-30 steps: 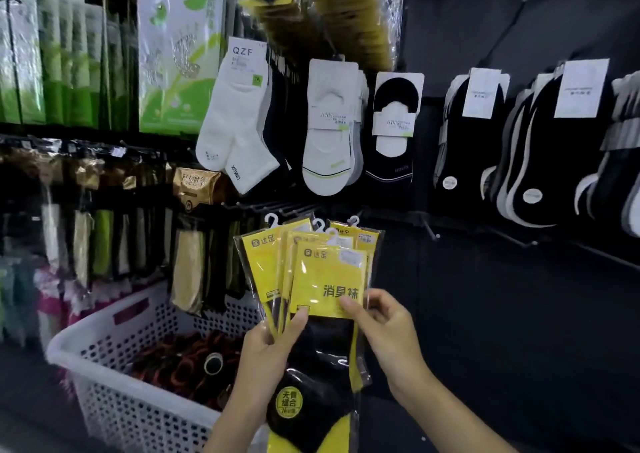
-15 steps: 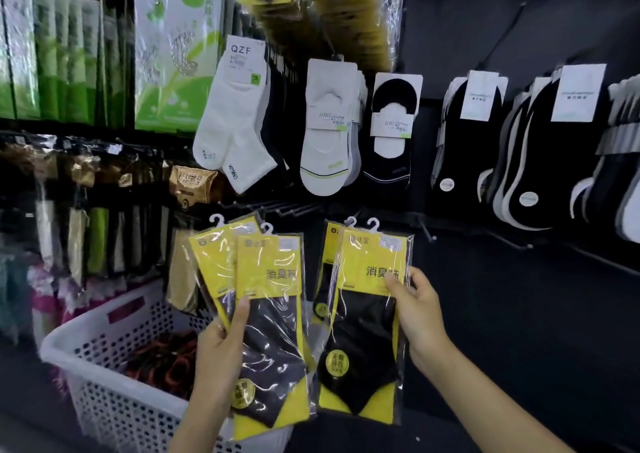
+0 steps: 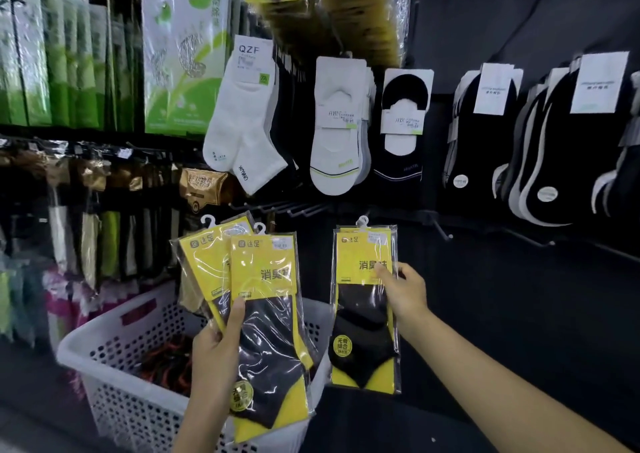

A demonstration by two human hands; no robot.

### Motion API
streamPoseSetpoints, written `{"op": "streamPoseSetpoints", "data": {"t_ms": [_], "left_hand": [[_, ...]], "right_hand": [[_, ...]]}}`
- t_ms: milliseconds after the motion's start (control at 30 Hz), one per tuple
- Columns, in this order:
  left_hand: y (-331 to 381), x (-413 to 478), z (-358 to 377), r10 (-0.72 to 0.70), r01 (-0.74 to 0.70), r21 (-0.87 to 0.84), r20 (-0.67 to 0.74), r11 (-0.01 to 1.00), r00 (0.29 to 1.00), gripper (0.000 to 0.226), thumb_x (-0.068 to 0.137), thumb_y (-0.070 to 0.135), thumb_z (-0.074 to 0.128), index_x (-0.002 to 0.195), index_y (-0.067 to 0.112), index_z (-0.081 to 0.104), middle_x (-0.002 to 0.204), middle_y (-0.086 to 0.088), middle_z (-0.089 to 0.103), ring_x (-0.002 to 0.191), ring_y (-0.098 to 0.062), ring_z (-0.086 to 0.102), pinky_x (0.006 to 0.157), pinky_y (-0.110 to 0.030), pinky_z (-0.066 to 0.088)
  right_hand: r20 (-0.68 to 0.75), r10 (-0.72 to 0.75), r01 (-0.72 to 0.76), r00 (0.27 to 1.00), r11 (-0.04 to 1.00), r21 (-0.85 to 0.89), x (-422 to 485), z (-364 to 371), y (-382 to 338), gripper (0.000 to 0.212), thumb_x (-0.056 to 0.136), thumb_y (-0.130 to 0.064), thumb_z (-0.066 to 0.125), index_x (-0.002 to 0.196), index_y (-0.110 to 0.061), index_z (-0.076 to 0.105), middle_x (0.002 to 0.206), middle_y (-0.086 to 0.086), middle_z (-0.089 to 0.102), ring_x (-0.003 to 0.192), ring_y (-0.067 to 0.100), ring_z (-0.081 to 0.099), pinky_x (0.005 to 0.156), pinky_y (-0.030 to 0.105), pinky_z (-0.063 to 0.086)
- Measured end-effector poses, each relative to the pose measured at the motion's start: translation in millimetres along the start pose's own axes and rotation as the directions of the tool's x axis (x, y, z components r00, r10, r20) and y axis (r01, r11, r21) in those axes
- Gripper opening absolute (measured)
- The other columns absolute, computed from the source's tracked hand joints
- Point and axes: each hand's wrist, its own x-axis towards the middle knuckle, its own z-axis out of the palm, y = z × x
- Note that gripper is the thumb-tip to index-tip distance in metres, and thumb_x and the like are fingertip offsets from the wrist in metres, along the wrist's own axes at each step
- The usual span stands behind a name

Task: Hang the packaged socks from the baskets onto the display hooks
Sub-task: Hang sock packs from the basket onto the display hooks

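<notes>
Packaged socks (image 3: 365, 300): your right hand (image 3: 403, 290) pinched single pack below bare display hooks (image 3: 277, 208); left hand (image 3: 216, 345) clamped fanned packs (image 3: 263, 300) over basket (image 3: 114, 341). Risk: small hanger loop missed hook tip; fan slipped from thumb grip.

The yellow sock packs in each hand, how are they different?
The left hand holds a fanned bunch of yellow sock packs, tilted; the right hand holds one pack, nearly upright. The left bunch is over the white basket; the right pack is beside it, against the dark wall. Both have yellow cards, black socks and white hanger hooks.
</notes>
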Motion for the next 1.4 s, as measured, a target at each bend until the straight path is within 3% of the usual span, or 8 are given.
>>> {"op": "streamPoseSetpoints", "data": {"t_ms": [300, 400, 567, 700, 867, 1067, 1200, 1400], "left_hand": [[-9.4, -0.2, 6.9, 0.014, -0.013, -0.038, 0.037, 0.999, 0.999, 0.055, 0.082, 0.052, 0.057, 0.054, 0.017, 0.024, 0.029, 0.004, 0.028, 0.025, -0.001, 0.029, 0.033, -0.008, 0.025], [-13.3, -2.2, 11.8, -0.004, 0.014, -0.063, 0.142, 0.998, 0.99, 0.066, 0.075, 0.063, 0.057, 0.061, 0.0, 0.043, 0.049, -0.021, 0.044, 0.047, -0.02, 0.046, 0.055, -0.025, 0.038], [-5.9, -18.0, 30.4, -0.002, 0.008, -0.032, 0.199, 0.999, 0.98, 0.051, 0.073, 0.061, 0.06, 0.05, 0.026, 0.032, 0.045, 0.007, 0.022, 0.043, -0.01, 0.022, 0.042, -0.017, 0.023], [-6.0, -26.5, 44.9, 0.003, -0.003, 0.001, 0.234, 1.0, 0.972, 0.052, 0.067, 0.058, 0.066, 0.039, 0.026, 0.035, 0.038, 0.01, 0.027, 0.036, -0.005, 0.027, 0.039, -0.013, 0.025], [-8.2, -27.5, 49.2, -0.06, 0.065, -0.013, 0.255, 0.998, 0.965, 0.059, 0.057, 0.057, 0.075, 0.074, 0.001, 0.065, 0.062, -0.012, 0.066, 0.06, -0.03, 0.064, 0.06, -0.039, 0.054], [-1.5, -23.2, 39.3, 0.052, -0.073, 0.101, 0.195, 0.992, 0.979, 0.046, 0.075, 0.064, 0.045, 0.058, 0.029, 0.02, 0.042, 0.011, 0.018, 0.036, -0.004, 0.021, 0.039, -0.012, 0.022], [-4.7, -10.7, 24.1, 0.073, -0.09, 0.14, 0.12, 0.986, 0.99, 0.054, 0.078, 0.062, 0.044, 0.055, 0.021, 0.019, 0.043, 0.01, 0.017, 0.037, -0.006, 0.018, 0.04, -0.02, 0.018], [-5.4, -0.3, 8.4, 0.069, -0.08, 0.161, 0.068, 0.984, 0.995, 0.052, 0.08, 0.062, 0.043, 0.057, 0.02, 0.02, 0.042, 0.012, 0.018, 0.036, -0.004, 0.018, 0.045, -0.025, 0.018]], "right_hand": [[-0.189, 0.219, -0.199, 0.957, 0.973, 0.12, 6.0, -25.1, 27.8, 0.026, 0.087, -0.017, 0.068, 0.109, -0.004, 0.063, 0.111, 0.014, 0.063, 0.103, 0.025, 0.059, 0.093, 0.034, 0.049], [-0.028, 0.185, -0.18, 0.982, 0.974, 0.135, -15.7, -27.4, 28.0, 0.024, 0.091, -0.022, 0.063, 0.109, -0.006, 0.062, 0.096, 0.005, 0.062, 0.093, 0.019, 0.06, 0.087, 0.033, 0.052], [0.326, 0.053, -0.08, 0.944, 0.994, 0.07, -56.1, -17.2, 17.2, 0.03, 0.089, -0.037, 0.059, 0.11, -0.016, 0.062, 0.104, 0.004, 0.068, 0.092, 0.016, 0.066, 0.078, 0.026, 0.055], [0.39, -0.01, -0.001, 0.921, 1.0, 0.026, -71.3, -13.6, 13.5, 0.03, 0.088, -0.034, 0.063, 0.11, -0.014, 0.061, 0.102, 0.01, 0.07, 0.083, 0.016, 0.067, 0.072, 0.026, 0.055], [0.367, -0.02, -0.013, 0.93, 0.996, 0.086, -72.8, -20.2, 14.3, 0.013, 0.091, -0.024, 0.061, 0.093, -0.011, 0.061, 0.092, 0.004, 0.073, 0.08, 0.015, 0.07, 0.066, 0.027, 0.055], [0.246, -0.07, 0.046, 0.967, 0.994, 0.102, -64.3, -30.8, 9.8, 0.01, 0.094, -0.021, 0.057, 0.095, -0.011, 0.058, 0.095, 0.008, 0.072, 0.091, 0.022, 0.069, 0.087, 0.038, 0.052], [0.13, -0.114, 0.1, 0.985, 0.989, 0.112, -48.6, -39.1, -3.4, 0.012, 0.095, -0.017, 0.054, 0.099, -0.006, 0.057, 0.102, 0.011, 0.071, 0.104, 0.03, 0.065, 0.101, 0.048, 0.045], [0.135, -0.16, 0.163, 0.978, 0.987, -0.005, -22.3, -32.1, -18.3, 0.012, 0.096, -0.016, 0.053, 0.103, -0.007, 0.057, 0.101, 0.007, 0.071, 0.091, 0.018, 0.066, 0.09, 0.037, 0.05]]}}
